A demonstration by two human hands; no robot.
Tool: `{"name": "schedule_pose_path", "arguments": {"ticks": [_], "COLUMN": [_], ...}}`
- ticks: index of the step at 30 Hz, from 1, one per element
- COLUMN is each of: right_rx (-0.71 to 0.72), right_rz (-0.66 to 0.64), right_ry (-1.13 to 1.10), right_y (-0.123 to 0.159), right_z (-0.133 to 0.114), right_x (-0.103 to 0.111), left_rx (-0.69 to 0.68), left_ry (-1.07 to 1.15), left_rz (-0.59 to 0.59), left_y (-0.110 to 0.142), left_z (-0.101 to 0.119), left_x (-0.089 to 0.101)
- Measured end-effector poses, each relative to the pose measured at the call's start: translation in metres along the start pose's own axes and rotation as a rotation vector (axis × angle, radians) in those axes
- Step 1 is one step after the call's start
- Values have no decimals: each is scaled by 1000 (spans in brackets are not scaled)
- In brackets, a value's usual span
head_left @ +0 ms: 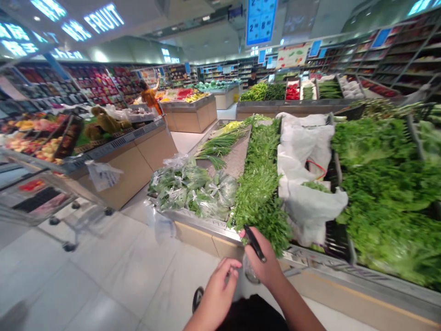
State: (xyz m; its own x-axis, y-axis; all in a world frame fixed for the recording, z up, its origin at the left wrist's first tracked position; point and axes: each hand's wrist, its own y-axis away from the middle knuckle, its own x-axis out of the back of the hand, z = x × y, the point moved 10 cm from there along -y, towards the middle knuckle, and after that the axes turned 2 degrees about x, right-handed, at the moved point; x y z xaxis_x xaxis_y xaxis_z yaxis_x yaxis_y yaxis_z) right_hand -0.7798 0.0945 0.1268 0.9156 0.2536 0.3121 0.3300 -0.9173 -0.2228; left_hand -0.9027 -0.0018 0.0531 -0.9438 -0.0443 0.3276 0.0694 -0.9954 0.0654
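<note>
My right hand (263,262) is closed round a thin black pen-like object (255,243), held just in front of a pile of leafy green herbs (262,184) on the produce stand. My left hand (218,285) sits just left of it, fingers curled and pinched on something thin and clear (248,271) that hangs between the two hands; I cannot make out what it is. Both hands hover above the stand's metal front edge (206,225).
Bagged greens (193,191) lie left of the herbs, scallions (220,145) behind them. A white plastic sheet (303,174) covers a crate; lettuce (389,193) fills the right. A shopping trolley (44,197) stands at left by a fruit counter (138,156). A person in orange (150,97) stands far back.
</note>
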Motion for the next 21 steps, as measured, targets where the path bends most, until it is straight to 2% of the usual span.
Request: {"name": "schedule_pose_path", "arguments": {"ticks": [5, 10, 14, 17, 21], "right_rx": [-76, -67, -41, -52, -61], "right_rz": [73, 219, 294, 322, 234], "right_ry": [78, 132, 162, 198, 200], "right_y": [15, 28, 39, 43, 40], "right_z": [27, 65, 87, 94, 87], "right_x": [31, 61, 68, 71, 68], "left_rx": [-48, -31, -61, -113, -153], "left_ry": [-34, -56, -69, -85, -108], "left_rz": [-86, -121, -115, -139, -157], "left_y": [-6, -4, -6, -9, -12], "left_z": [11, 7, 7, 9, 1], "left_x": [-31, -41, -46, -53, -58]}}
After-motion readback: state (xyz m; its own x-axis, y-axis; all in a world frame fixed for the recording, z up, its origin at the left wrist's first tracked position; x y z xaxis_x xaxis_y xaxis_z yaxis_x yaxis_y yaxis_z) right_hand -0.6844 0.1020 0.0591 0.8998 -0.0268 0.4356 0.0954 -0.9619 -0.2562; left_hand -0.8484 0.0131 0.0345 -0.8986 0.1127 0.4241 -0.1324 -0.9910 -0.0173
